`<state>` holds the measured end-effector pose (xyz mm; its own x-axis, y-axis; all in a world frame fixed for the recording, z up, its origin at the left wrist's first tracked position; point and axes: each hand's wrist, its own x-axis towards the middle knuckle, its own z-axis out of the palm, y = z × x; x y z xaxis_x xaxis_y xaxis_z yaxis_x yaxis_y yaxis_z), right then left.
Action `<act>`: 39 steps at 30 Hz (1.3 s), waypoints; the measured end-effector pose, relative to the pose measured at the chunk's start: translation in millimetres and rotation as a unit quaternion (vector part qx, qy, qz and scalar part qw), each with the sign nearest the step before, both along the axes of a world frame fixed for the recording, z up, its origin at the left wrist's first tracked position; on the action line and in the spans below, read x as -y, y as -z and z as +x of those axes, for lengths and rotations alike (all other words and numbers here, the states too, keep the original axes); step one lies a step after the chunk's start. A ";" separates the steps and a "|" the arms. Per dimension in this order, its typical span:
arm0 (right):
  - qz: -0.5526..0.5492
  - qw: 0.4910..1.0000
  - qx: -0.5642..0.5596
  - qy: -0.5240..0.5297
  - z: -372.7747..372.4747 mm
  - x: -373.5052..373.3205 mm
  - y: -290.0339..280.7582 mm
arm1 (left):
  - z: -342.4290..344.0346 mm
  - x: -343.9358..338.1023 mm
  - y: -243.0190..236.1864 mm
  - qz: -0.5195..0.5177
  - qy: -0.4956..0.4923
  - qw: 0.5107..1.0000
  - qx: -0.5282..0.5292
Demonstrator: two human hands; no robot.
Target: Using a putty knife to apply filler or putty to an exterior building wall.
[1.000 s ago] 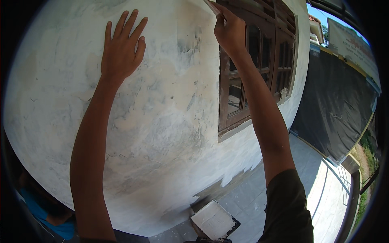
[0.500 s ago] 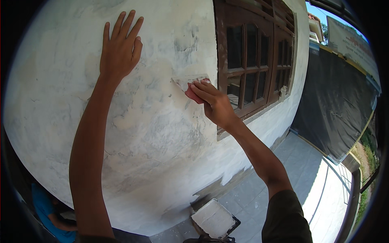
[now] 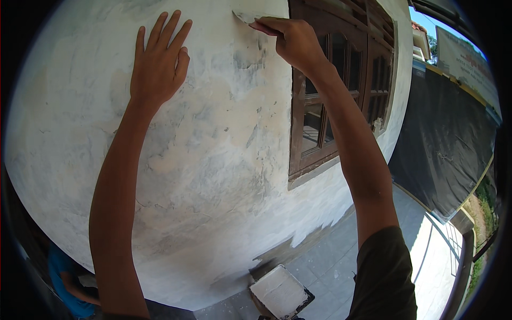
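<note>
The right hand (image 3: 300, 44) grips a scraper (image 3: 246, 20) jutting past its fingertips — left of the window (image 3: 320, 154) — while the left hand (image 3: 157, 73) splays wide, farther left.

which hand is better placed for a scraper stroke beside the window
Probably the right hand: it grips the scraper near the window. The left hand is spread on the wall, no tool showing.

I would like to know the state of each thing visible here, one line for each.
Left hand: open, fingers spread, at the wall
Right hand: closed on the scraper
Scraper: held, blade near the wall; contact unclear
Wall: patchy, stained grey
Window: apparently shut
Square tray: white-topped, on the floor
Black sheet: hanging, wrinkled
</note>
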<state>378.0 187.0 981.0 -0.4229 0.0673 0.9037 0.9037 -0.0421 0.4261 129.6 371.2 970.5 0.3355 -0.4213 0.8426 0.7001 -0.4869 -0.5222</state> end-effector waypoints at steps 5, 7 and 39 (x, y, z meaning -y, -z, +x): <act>-0.046 0.997 -0.038 -0.044 -7.9 9.3 48.9 | 4.2 0.1 0.0 -0.014 0.007 1.000 -0.008; -0.074 0.995 -0.059 -0.035 -16.3 15.6 72.1 | 4.7 0.1 -0.4 -0.012 0.011 1.000 -0.010; 0.099 0.992 -0.084 0.000 -18.3 -33.6 52.4 | 8.4 12.1 -0.4 -0.024 0.023 0.999 -0.018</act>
<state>359.7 220.7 928.6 -0.2658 -0.1186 0.9567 0.9611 -0.1093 0.2535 138.0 359.1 970.8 0.3464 -0.3957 0.8505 0.6581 -0.5437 -0.5209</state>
